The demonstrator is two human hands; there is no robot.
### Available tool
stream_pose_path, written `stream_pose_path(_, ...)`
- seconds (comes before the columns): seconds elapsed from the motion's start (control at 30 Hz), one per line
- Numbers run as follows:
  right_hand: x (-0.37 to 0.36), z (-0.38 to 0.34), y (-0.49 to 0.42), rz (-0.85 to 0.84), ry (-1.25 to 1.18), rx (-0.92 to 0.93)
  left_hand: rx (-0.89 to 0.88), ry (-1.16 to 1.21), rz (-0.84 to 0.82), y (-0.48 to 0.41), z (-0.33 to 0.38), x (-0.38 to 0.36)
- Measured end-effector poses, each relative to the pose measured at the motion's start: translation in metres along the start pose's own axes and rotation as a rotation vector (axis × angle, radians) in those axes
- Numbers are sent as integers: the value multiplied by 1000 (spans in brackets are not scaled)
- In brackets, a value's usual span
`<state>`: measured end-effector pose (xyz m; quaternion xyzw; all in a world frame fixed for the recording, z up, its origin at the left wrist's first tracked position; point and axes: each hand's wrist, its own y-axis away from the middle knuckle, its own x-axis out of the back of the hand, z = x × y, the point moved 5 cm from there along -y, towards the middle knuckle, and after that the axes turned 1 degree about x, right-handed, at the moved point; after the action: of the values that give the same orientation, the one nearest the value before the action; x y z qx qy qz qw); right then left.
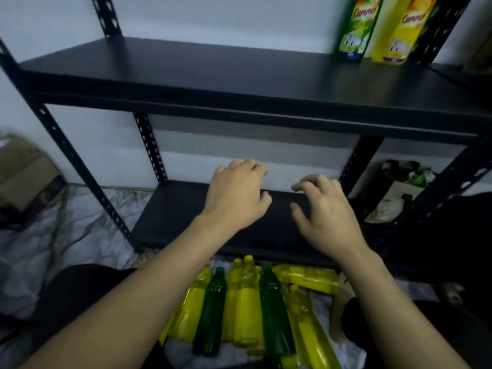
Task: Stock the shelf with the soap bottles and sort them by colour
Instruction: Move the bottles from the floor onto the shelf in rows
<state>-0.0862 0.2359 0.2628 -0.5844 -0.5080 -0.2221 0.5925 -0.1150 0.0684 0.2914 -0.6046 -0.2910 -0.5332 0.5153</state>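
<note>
Pale wall behind a black metal rack (87, 166); crumpled white sheet (66, 222) on the floor, cardboard box (24, 171) at left.

Upper shelf (186, 75), right end: one green bottle (354, 30) just beside one yellow bottle (396, 33), both upright.

Left hand (234, 198) and right hand (327, 211) hover over the lower shelf (173, 222) near its front edge, fingers loosely bent, holding nothing.

Mixed yellow and green soap bottles (247, 302) lie on the floor below that edge.

Judged barely begun: nearly all the stocking and sorting is left.

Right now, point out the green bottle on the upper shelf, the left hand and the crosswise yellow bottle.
green bottle (355, 30): head view, on its label.
left hand (234, 198): head view, back of the hand.
crosswise yellow bottle (306, 279): head view, middle of its body.
</note>
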Motion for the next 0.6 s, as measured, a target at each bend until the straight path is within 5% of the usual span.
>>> stream_pose_path(0.3, -161, 50, 117, -589, -72, -249, 162, 32, -569, 109, -38, -199)
stream_pose_path(0.6, -250, 69, 197, -916, -94, -464, 248, 138, -838, 184, -48, -309)
